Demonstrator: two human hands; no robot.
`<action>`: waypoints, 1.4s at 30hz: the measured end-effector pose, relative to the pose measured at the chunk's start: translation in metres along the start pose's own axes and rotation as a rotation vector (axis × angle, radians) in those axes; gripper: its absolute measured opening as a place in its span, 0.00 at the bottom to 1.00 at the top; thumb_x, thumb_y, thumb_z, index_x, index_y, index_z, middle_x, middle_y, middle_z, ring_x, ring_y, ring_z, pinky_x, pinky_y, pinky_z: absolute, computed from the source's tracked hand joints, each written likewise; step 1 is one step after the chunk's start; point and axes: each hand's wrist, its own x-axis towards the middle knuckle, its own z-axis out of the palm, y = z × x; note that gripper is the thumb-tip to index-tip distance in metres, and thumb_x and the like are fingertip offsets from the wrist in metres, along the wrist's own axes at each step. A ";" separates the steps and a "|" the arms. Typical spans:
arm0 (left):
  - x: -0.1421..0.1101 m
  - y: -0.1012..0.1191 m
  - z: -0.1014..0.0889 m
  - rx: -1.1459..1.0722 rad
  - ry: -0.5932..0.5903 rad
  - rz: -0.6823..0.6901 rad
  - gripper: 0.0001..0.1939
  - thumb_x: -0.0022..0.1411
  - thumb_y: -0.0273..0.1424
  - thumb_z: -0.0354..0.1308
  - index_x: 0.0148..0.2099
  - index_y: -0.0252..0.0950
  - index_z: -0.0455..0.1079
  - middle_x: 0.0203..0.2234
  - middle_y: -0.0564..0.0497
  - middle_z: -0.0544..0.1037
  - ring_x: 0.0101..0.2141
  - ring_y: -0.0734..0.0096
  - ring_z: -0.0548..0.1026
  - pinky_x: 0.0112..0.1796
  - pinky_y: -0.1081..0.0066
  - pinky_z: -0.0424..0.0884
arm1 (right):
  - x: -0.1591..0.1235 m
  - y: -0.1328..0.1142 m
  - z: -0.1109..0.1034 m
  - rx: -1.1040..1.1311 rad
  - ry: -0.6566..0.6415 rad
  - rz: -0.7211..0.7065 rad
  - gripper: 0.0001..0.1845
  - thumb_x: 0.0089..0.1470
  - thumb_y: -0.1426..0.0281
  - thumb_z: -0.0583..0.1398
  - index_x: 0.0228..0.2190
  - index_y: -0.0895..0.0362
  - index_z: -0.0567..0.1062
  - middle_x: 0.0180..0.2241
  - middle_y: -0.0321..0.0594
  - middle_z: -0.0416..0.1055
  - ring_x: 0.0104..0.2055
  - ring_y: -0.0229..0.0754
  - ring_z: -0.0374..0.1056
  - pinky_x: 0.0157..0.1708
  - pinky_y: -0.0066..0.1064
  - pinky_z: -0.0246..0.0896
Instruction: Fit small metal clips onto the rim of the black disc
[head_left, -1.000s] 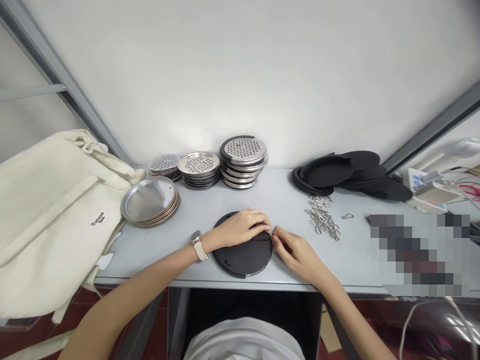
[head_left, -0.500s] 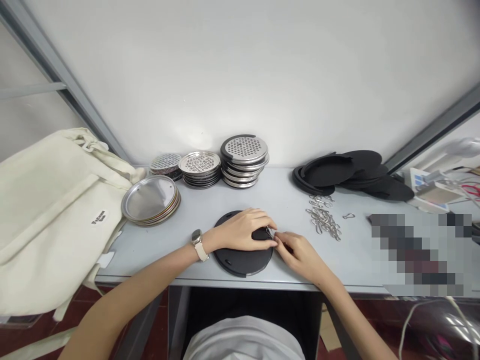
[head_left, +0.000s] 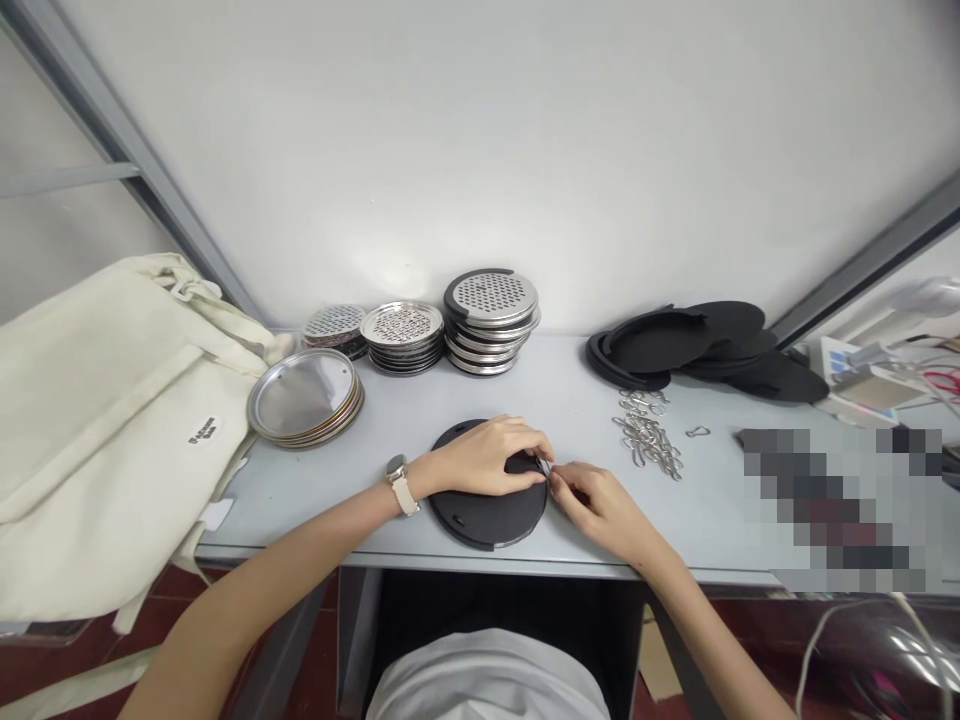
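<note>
A round black disc point(head_left: 487, 525) lies on the grey table near its front edge. Across its top rests my left hand point(head_left: 502, 460), fingers curled down and the thumb bent in at the disc's right edge. A small metal snap clip point(head_left: 544, 467) shows between the fingertips of both hands at that edge. My right hand point(head_left: 596, 500) pinches the clip, its side resting on the table. How the clip meets the disc is partly hidden by the fingers. To the right lies a pile of similar metal clips point(head_left: 649, 440), with one single clip point(head_left: 698, 431) apart from it.
Along the wall stand stacks of round metal graters point(head_left: 401, 330), a taller grater stack point(head_left: 491, 300) and silver lids point(head_left: 304, 395). More black discs point(head_left: 652, 340) overlap at the back right. A cream bag point(head_left: 112, 430) sits at the left. A blurred-out patch point(head_left: 840, 510) covers the right.
The clip has tilted slightly between the fingertips, and the left thumb has drawn back a little from it. The view has shifted slightly.
</note>
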 end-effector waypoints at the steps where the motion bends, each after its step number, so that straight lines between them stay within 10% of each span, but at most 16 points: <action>1: 0.000 0.000 0.000 -0.011 -0.003 -0.004 0.09 0.57 0.24 0.56 0.42 0.35 0.68 0.37 0.50 0.76 0.41 0.67 0.71 0.47 0.68 0.63 | 0.000 0.000 0.000 -0.001 0.001 -0.002 0.19 0.63 0.65 0.45 0.20 0.55 0.58 0.20 0.34 0.60 0.24 0.37 0.57 0.28 0.29 0.49; 42: -0.001 -0.001 -0.002 -0.249 -0.048 -0.162 0.15 0.56 0.26 0.61 0.46 0.35 0.65 0.38 0.49 0.77 0.35 0.74 0.76 0.37 0.75 0.70 | 0.002 -0.005 -0.001 0.063 0.017 0.019 0.17 0.63 0.64 0.46 0.24 0.56 0.61 0.20 0.32 0.59 0.21 0.34 0.54 0.24 0.27 0.48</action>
